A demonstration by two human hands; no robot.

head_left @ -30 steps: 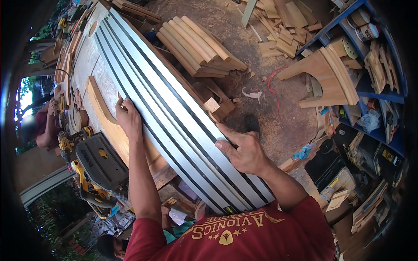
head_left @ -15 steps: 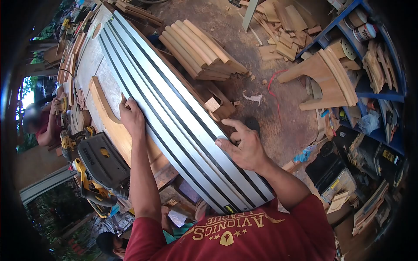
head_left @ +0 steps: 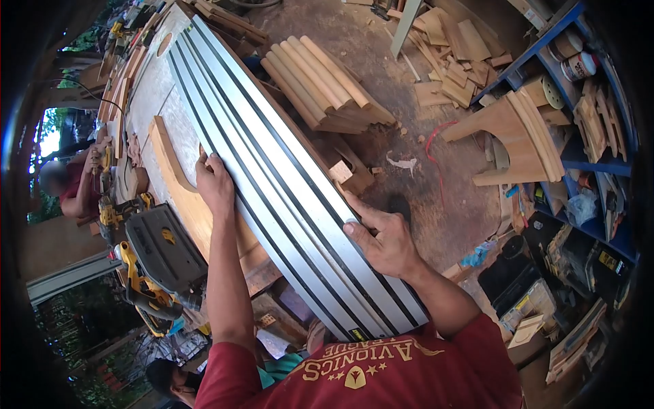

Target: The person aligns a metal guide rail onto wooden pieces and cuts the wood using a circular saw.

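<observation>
With your left hand [head_left: 216, 183], you are holding the left edge of the long metal rail [head_left: 272, 163] in a narrow grip, the thumb lying by the edge. With your right hand [head_left: 387, 242], you are gripping the opposite edge, nearer to your body; the thumb is resting on top and the index finger is stretching along the outer side. What your other fingers are doing underneath, I cannot tell. The rail is lying slantwise along the workbench [head_left: 153, 82], its near end coming close to your shirt [head_left: 409, 361]. Whether its whole length is touching the bench, I cannot tell. For a steady hold, I think both hands should be keeping equal firmness, so that the rail is not twisting, and your eyes should be watching the far end, where no hand is supporting. Beside your left hand, a curved wooden piece [head_left: 178, 198] is lying; please be careful that the rail is not knocking it. Just beyond your right index finger, a small wooden block [head_left: 340, 172] is sitting. Farther left, a yellow power tool [head_left: 139, 283] is resting; to the right, an arched wooden frame [head_left: 518, 129] is standing near the blue shelf [head_left: 599, 167].
</observation>
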